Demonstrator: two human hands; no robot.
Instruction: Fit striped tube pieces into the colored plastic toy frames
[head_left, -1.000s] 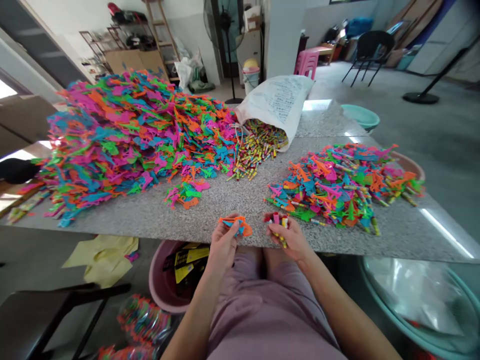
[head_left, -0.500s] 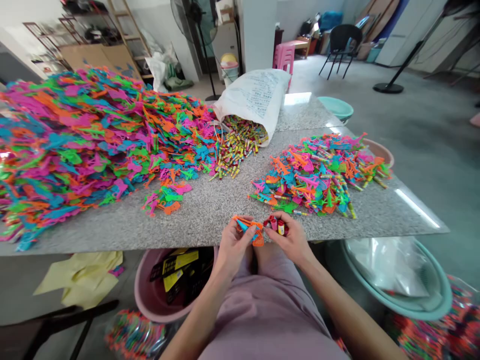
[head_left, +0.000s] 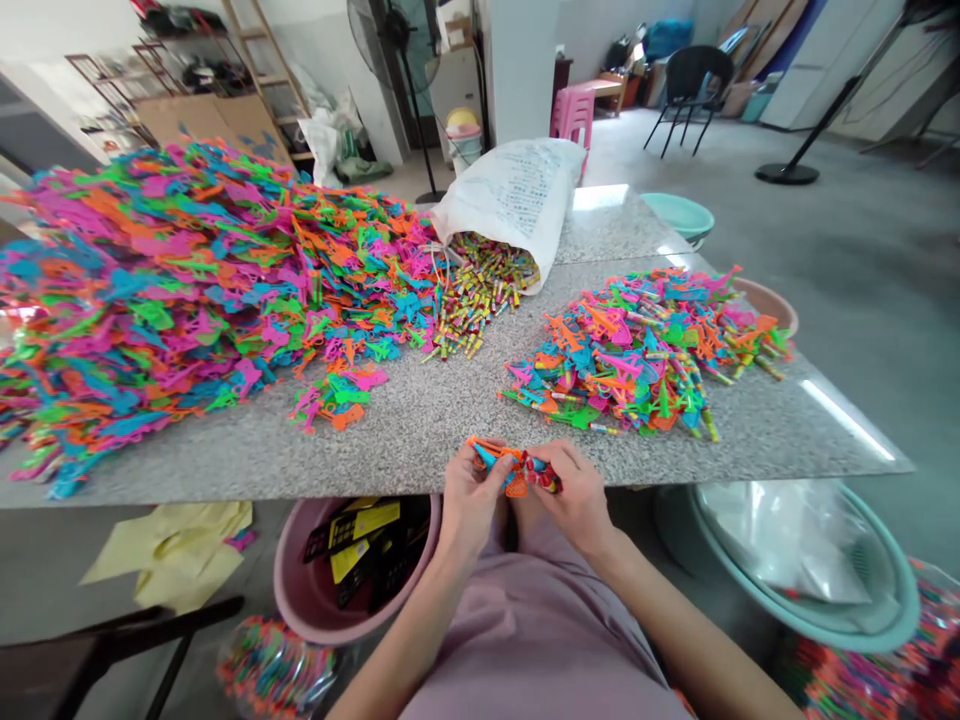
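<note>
On the near side of the white sack point(head_left: 521, 185), the left hand point(head_left: 466, 490) has its grip closed on orange and blue plastic pieces point(head_left: 487, 456). Just beside them, the right hand point(head_left: 581, 492) grips a bunch of short tubes point(head_left: 540, 474); whether tubes and pieces touch is too small to tell. On the worktop point(head_left: 420, 425), a big heap point(head_left: 202, 290) lies left of the sack, a smaller heap point(head_left: 637, 355) nearer and to its right.

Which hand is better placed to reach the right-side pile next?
Probably the right hand: it is nearer the right-side pile, though it holds small tubes. The left hand, holding orange and blue plastic pieces, is farther away.
</note>
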